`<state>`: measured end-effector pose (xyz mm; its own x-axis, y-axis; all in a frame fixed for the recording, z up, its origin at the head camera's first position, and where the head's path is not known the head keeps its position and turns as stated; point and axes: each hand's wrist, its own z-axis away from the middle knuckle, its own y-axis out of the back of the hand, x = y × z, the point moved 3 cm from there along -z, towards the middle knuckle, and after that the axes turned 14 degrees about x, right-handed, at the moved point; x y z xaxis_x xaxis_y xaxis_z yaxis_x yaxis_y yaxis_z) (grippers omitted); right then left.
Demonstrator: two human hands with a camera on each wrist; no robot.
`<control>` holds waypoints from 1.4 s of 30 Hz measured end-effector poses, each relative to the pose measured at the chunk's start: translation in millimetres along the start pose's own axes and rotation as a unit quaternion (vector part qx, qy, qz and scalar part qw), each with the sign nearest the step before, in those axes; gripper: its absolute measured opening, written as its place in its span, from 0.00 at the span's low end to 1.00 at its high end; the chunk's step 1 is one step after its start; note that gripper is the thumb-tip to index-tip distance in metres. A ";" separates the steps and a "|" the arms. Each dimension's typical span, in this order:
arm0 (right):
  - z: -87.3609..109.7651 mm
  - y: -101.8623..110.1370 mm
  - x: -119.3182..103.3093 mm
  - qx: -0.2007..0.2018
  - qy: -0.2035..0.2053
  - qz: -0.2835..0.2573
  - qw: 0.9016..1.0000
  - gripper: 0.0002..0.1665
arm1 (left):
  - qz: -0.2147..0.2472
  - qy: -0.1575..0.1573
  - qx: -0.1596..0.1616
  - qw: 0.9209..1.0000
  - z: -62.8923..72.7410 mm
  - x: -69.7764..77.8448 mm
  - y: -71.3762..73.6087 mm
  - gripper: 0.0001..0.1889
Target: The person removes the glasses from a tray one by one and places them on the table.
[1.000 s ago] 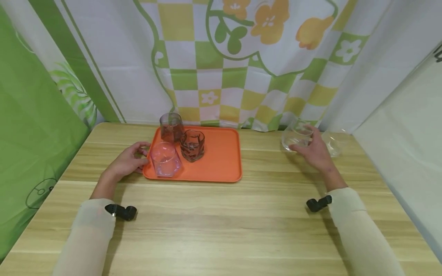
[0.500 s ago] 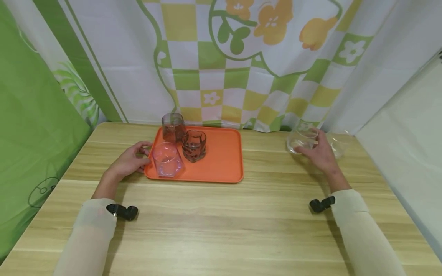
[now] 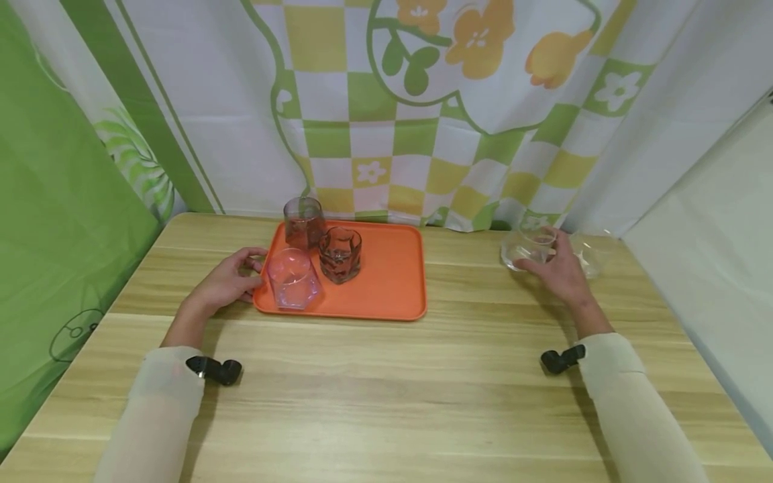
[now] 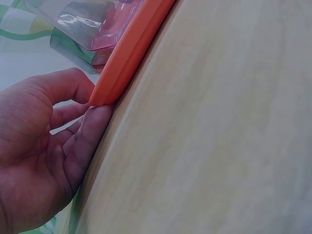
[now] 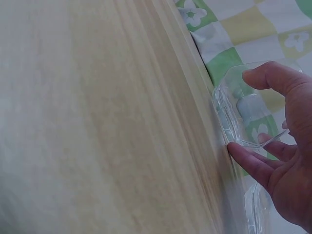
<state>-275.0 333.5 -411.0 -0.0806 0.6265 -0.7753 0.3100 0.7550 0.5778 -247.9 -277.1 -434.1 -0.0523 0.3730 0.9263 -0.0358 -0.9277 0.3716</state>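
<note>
- Tray (image 3: 392,305) on tabletop (image 3: 386,396), L rim pinched by L hand (image 3: 225,282).
- R hand (image 3: 563,270) grips clear glass (image 3: 523,251) nr far edge.
- Risk: careless R swing cd knock 2nd clear glass (image 3: 592,258) beside it.
- Sharp tray tug cd topple pink glass (image 3: 294,285).

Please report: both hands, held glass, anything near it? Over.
Left hand pinches orange tray. Right hand holds clear glass. Second clear glass close by, beyond that hand.

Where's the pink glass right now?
In the head view, the pink glass is in the near-left corner of the orange tray, with a dark faceted glass behind and to its right. The left hand grips the tray's left edge beside it.
</note>
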 end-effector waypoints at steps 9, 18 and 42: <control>0.1 -1.1 -0.4 -0.010 -0.010 -0.001 1.000 0.61 | -0.005 0.000 0.003 1.000 0.2 0.6 -0.1 0.35; 1.0 -1.5 -1.6 -0.020 -0.003 0.005 1.000 0.61 | 0.006 0.003 -0.002 1.000 -1.3 -1.1 -0.1 0.35; 5.7 5.1 -6.5 -0.024 -0.005 0.006 1.000 0.67 | 0.012 0.001 -0.005 1.000 -0.4 -0.8 -0.8 0.36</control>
<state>-267.5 332.2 -404.5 -0.0677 0.6341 -0.7703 0.2658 0.7556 0.5986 -248.2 -276.7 -435.2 -0.0548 0.3515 0.9346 -0.0453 -0.9359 0.3493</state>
